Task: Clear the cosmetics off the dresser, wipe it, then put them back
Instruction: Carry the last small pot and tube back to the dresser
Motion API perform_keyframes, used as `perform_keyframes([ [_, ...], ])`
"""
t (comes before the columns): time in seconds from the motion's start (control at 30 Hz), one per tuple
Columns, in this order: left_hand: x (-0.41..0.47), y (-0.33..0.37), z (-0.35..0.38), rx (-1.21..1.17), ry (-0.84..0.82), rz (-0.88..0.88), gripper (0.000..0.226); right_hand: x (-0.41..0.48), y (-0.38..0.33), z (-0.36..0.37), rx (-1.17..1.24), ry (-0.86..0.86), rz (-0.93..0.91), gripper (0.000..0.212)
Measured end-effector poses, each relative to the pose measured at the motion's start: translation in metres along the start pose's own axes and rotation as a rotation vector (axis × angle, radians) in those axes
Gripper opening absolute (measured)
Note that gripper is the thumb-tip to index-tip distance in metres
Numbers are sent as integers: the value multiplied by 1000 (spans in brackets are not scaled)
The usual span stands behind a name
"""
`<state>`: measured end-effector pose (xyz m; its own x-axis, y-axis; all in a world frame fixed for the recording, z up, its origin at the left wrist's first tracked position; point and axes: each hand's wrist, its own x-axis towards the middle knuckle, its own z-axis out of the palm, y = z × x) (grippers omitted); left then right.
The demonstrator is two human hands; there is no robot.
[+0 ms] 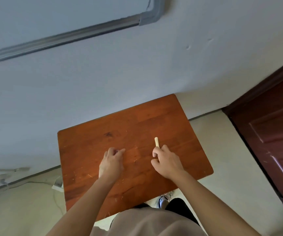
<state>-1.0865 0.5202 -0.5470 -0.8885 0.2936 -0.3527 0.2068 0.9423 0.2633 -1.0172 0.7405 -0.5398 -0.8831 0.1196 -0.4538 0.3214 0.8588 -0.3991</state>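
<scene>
The lower part of a slim cream stick (156, 141) is buried in the right hand (167, 163), so only its rounded far end shows, and what kind of cosmetic it is cannot be made out. The near edge of the dresser (103, 133) is covered by the person's forearms and beige clothing. A shoe (163, 200) peeks out past the dresser's near right edge, mostly hidden. On the left, a white power strip (58, 183) is half tucked behind the dresser's side. A framed board (69, 35) on the far wall is cut off at the top left, and a dark brown door (273, 133) is cut off at the right.

The right hand grips the stick with its fingers wrapped round it, over the right half of the dresser top, the stick pointing away. The left hand (111, 161) sits over the middle of the top, well apart from the right, its fingers curled under and the forefinger reaching forward. Whether it pinches anything small cannot be told. No other cosmetic shows on the dresser top.
</scene>
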Motion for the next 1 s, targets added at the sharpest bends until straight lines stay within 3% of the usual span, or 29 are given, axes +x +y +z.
perform_keyframes([
  [0.1, 5, 24, -38, -65, 206, 49, 36, 9, 1, -48, 68, 198, -35, 15],
  [0.33, 35, 97, -154, -183, 677, 350, 31, -2, -8, -177, 177, 659, -64, 16],
  [0.5, 46, 145, -226, -221, 869, 621, 29, -44, -13, -233, 161, 921, -11, 23],
  [0.7, 28, 177, -237, -311, 827, 906, 28, -123, -14, -214, 25, 1093, 198, 31],
  [1.0, -76, 293, -163, -432, 433, 1322, 34, -307, 24, -140, -32, 1232, 716, 29],
])
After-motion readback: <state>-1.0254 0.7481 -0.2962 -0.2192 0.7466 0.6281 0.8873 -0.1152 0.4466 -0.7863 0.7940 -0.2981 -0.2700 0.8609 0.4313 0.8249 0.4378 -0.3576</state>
